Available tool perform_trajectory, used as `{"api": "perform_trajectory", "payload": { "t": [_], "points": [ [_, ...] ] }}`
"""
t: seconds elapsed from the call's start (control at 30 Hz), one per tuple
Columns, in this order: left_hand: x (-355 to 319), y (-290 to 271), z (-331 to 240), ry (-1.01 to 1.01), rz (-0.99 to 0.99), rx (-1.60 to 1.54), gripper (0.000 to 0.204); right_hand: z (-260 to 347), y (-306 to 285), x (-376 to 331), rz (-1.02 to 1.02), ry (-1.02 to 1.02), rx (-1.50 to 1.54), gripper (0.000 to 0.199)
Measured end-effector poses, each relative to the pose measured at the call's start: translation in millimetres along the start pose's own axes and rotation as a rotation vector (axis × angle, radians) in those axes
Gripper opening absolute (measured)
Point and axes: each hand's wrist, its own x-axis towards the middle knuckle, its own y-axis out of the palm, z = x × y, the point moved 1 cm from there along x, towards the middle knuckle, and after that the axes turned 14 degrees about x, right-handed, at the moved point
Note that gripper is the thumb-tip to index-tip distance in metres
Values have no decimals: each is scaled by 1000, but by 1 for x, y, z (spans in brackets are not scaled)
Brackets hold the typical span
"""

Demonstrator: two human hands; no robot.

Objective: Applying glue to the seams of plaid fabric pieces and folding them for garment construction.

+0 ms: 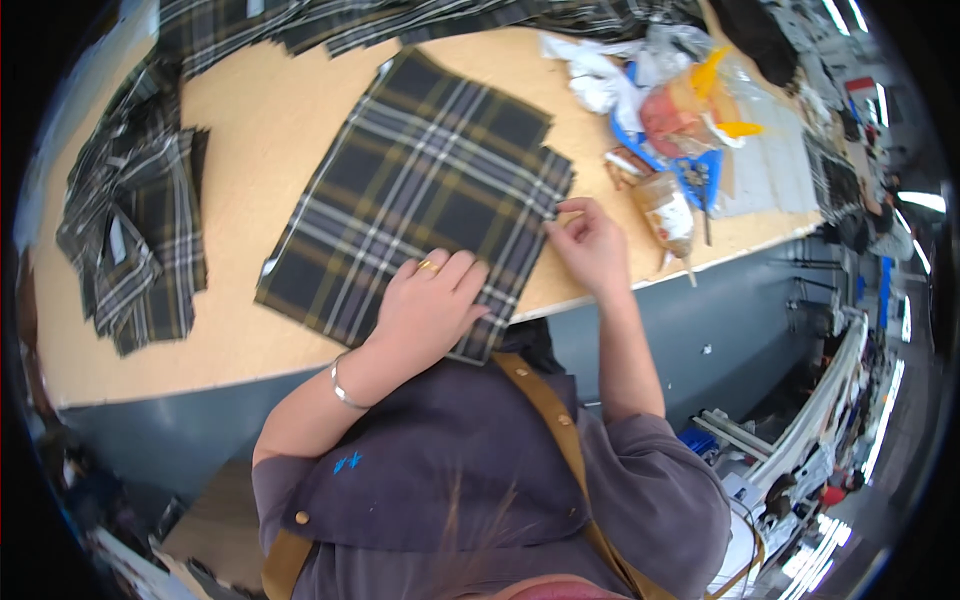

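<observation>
A dark plaid fabric piece with white and yellow lines lies flat on the pale wooden table, its near corner reaching past the table's front edge. My left hand rests on the near part of the cloth, fingers laid out over it. At the right edge of the cloth, my right hand pinches the border between thumb and fingertips. That edge has a small step cut into it above my right hand. White bits show along the left edge of the piece.
Crumpled plaid pieces lie at the left, and more plaid cloth runs along the back. To the right are a blue tray, a bottle of brownish contents, a plastic bag and white scraps.
</observation>
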Motion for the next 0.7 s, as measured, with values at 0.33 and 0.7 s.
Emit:
{"api": "perform_trajectory", "payload": {
  "t": [0.33, 0.7],
  "points": [
    [4, 9, -1, 37, 46, 10, 11, 0, 4, -2, 43, -32, 108, 26],
    [10, -2, 53, -645, 58, -1198, 10, 18, 0, -11, 169, -13, 550, 38]
  ]
}}
